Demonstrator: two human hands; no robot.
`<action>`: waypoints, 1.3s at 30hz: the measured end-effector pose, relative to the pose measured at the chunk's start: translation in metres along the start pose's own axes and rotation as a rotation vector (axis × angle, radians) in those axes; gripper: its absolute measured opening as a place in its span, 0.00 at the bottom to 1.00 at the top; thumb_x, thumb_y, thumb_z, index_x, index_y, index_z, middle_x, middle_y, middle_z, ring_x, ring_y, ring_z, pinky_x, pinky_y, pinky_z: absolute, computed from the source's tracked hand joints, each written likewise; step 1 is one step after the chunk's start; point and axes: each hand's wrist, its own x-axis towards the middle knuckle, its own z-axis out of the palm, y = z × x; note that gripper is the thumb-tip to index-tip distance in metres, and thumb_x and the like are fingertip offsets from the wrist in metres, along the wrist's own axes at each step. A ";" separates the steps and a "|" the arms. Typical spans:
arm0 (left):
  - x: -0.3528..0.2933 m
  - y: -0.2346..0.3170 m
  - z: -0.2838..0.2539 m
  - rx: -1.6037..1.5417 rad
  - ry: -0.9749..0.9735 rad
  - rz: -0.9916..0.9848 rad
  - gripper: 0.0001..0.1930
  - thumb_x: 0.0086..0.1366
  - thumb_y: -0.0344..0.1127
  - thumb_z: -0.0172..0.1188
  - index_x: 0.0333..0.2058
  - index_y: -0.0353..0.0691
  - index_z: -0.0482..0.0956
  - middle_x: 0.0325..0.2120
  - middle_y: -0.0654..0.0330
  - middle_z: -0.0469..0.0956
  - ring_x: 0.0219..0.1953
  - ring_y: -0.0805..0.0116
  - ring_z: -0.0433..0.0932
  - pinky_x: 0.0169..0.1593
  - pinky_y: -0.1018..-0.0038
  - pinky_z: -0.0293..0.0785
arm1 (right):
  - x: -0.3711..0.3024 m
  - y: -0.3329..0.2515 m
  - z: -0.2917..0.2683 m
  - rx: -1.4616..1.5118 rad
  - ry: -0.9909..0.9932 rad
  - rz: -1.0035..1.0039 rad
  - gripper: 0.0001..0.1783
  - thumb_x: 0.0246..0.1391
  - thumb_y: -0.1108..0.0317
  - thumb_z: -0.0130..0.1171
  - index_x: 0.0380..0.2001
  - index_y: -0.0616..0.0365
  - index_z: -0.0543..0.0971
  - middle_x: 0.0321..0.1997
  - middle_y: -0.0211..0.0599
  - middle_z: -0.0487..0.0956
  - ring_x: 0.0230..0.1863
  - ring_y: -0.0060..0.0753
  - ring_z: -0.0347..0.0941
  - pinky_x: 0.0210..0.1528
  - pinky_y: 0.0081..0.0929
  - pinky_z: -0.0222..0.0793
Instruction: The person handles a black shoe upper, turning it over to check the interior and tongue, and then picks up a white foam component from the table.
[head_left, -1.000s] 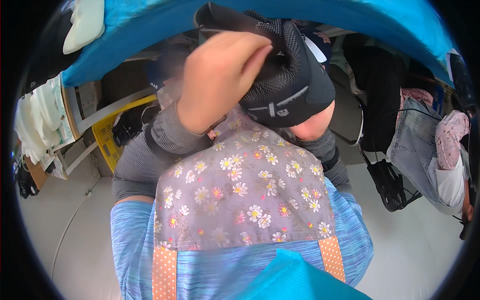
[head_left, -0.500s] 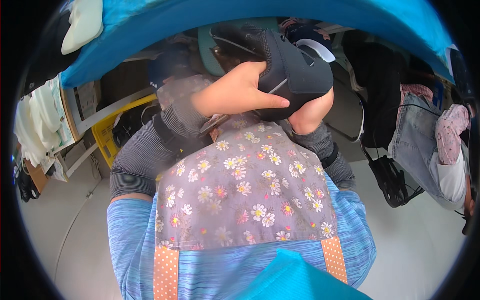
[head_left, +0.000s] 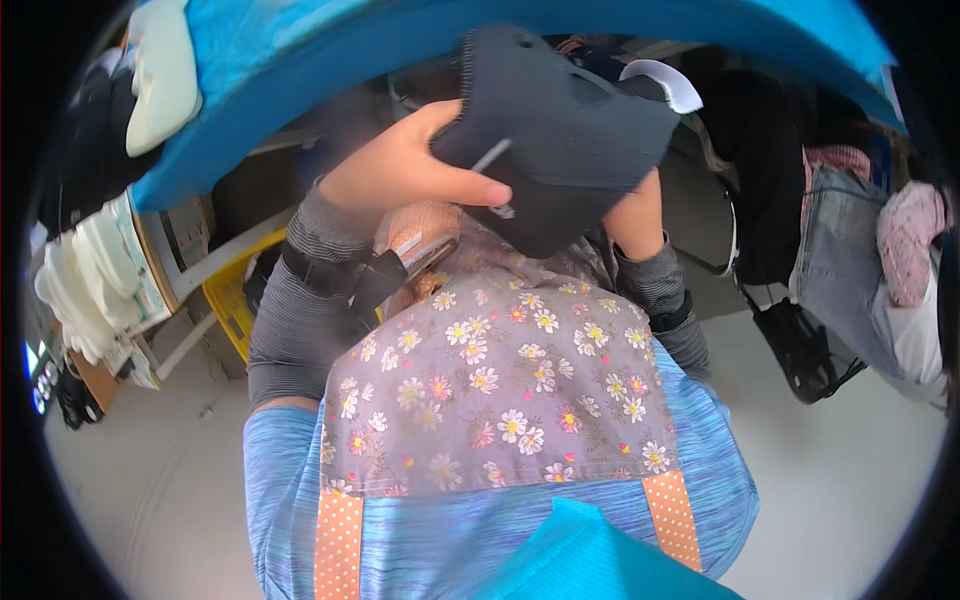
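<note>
Raised above my lap is a black shoe upper (head_left: pixel 570 130), soft-looking, with a toothed left edge and a short light-grey stripe. My left hand (head_left: pixel 405 165) pinches its left side, thumb on the face towards me and fingers behind. At its lower right edge my right hand (head_left: pixel 637 215) grips it; those fingers are mostly hidden behind the black material. A white curved piece (head_left: pixel 668 82) shows beyond the upper's right edge; I cannot tell whether it is joined to it. My flowered apron (head_left: pixel 500 390) lies below both hands.
A blue-covered table edge (head_left: pixel 330 75) arches across the far side, with a white shoe-shaped piece (head_left: pixel 163 75) at its left. More white pieces (head_left: pixel 95 270) hang at left, above a yellow crate (head_left: pixel 232 310). At right are a black bag (head_left: pixel 795 345) and a person in jeans (head_left: pixel 845 250).
The black upper has been turned so a broader, flatter face shows, and its opening is no longer seen. My left hand has shifted left with it. Both hands still hold it.
</note>
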 end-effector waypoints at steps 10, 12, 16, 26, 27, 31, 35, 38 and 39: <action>0.012 -0.050 -0.011 -0.728 -0.064 0.158 0.30 0.53 0.36 0.60 0.54 0.30 0.68 0.47 0.48 0.76 0.51 0.54 0.74 0.53 0.62 0.71 | 0.016 -0.033 0.017 -0.946 -0.087 -0.430 0.12 0.35 0.75 0.58 0.30 0.61 0.78 0.36 0.44 0.75 0.40 0.50 0.73 0.42 0.41 0.70; 0.017 -0.063 -0.012 -0.866 -0.065 0.102 0.28 0.57 0.38 0.57 0.54 0.30 0.68 0.47 0.47 0.76 0.51 0.52 0.74 0.53 0.59 0.72 | 0.012 -0.024 0.017 -0.854 -0.108 -0.481 0.12 0.36 0.77 0.55 0.30 0.61 0.77 0.36 0.44 0.75 0.39 0.50 0.72 0.43 0.41 0.69; 0.023 -0.065 -0.002 -1.006 -0.105 0.073 0.27 0.61 0.40 0.55 0.55 0.30 0.67 0.47 0.47 0.76 0.51 0.50 0.75 0.55 0.57 0.71 | 0.002 -0.029 0.003 -0.440 0.181 -0.333 0.08 0.43 0.80 0.59 0.29 0.63 0.73 0.30 0.39 0.69 0.31 0.43 0.69 0.33 0.30 0.67; 0.043 -0.063 0.012 -1.062 -0.430 0.184 0.29 0.60 0.44 0.51 0.57 0.33 0.67 0.56 0.48 0.71 0.57 0.52 0.72 0.62 0.58 0.64 | 0.002 -0.033 -0.017 -0.563 0.104 -0.333 0.23 0.39 0.77 0.50 0.44 0.61 0.76 0.42 0.47 0.75 0.46 0.51 0.70 0.49 0.37 0.69; 0.042 -0.062 0.015 -1.030 -0.340 0.165 0.29 0.60 0.44 0.51 0.57 0.33 0.67 0.55 0.48 0.72 0.56 0.52 0.72 0.62 0.59 0.65 | 0.003 -0.035 -0.017 -0.576 0.072 -0.345 0.20 0.39 0.78 0.51 0.41 0.61 0.76 0.41 0.45 0.75 0.45 0.50 0.70 0.49 0.37 0.69; 0.042 -0.068 0.014 -1.051 -0.313 0.095 0.29 0.60 0.45 0.51 0.57 0.33 0.68 0.55 0.49 0.72 0.56 0.53 0.72 0.62 0.59 0.64 | 0.007 -0.040 -0.021 -0.795 -0.077 -0.560 0.11 0.38 0.79 0.55 0.31 0.60 0.76 0.35 0.38 0.74 0.42 0.45 0.71 0.45 0.38 0.69; 0.041 -0.089 0.009 -1.101 -0.319 0.077 0.28 0.61 0.46 0.50 0.56 0.35 0.69 0.55 0.50 0.73 0.57 0.53 0.71 0.63 0.59 0.63 | 0.005 -0.046 -0.027 -0.967 -0.190 -0.471 0.12 0.35 0.76 0.62 0.29 0.58 0.74 0.32 0.33 0.74 0.40 0.43 0.72 0.42 0.39 0.69; 0.044 -0.086 0.016 -1.149 -0.289 0.147 0.26 0.63 0.45 0.50 0.56 0.36 0.70 0.54 0.51 0.73 0.56 0.54 0.72 0.62 0.59 0.64 | 0.004 -0.040 -0.030 -0.896 0.023 -0.590 0.10 0.39 0.75 0.64 0.26 0.59 0.74 0.27 0.34 0.74 0.32 0.42 0.72 0.35 0.35 0.70; 0.044 -0.087 0.014 -1.148 -0.286 0.151 0.26 0.63 0.45 0.50 0.56 0.36 0.70 0.54 0.51 0.73 0.56 0.54 0.72 0.62 0.59 0.64 | 0.000 -0.044 -0.026 -0.722 0.225 -0.448 0.09 0.42 0.73 0.65 0.24 0.59 0.73 0.24 0.33 0.73 0.27 0.35 0.70 0.31 0.31 0.68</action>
